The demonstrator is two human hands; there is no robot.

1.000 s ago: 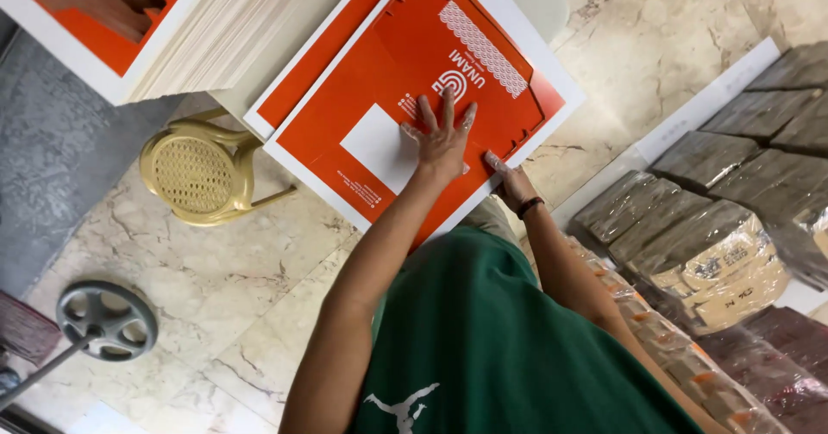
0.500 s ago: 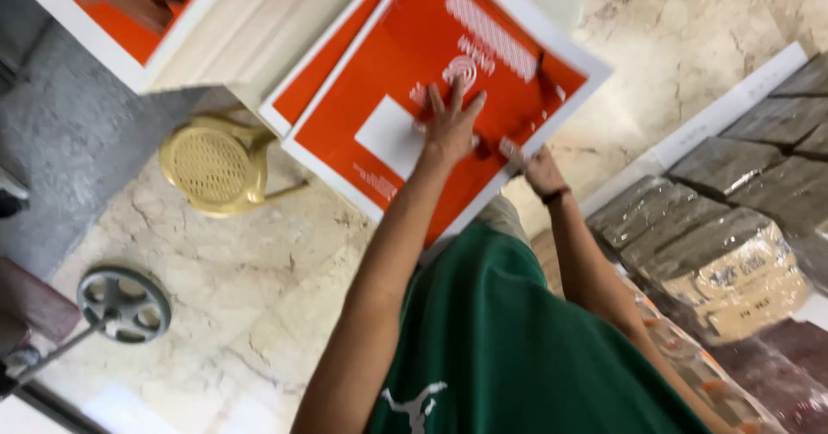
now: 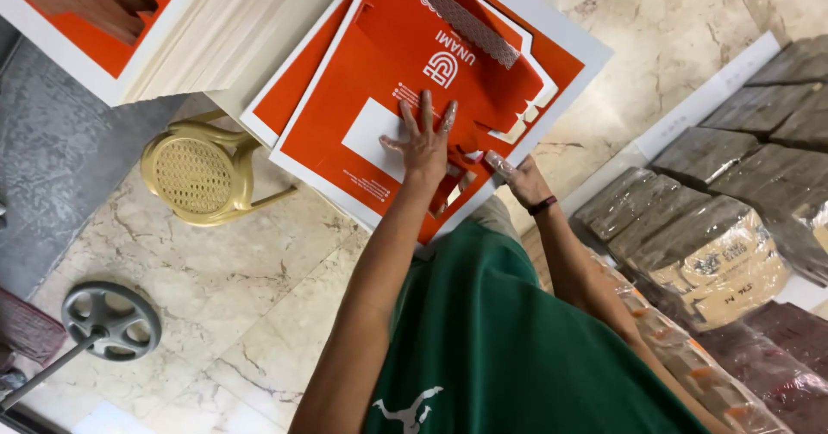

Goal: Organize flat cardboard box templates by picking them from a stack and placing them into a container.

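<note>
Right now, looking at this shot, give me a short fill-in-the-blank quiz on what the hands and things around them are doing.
1. The left hand lies flat on an ____ printed card sheet.
2. The right hand wears a dark band on its ____.
3. The yellow chair stands on a ____ floor.

Missing words: orange; wrist; marble

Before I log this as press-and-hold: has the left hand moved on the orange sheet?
No. The left hand still lies flat beside the white rectangle on the orange sheet, fingertips just under its logo.
</note>
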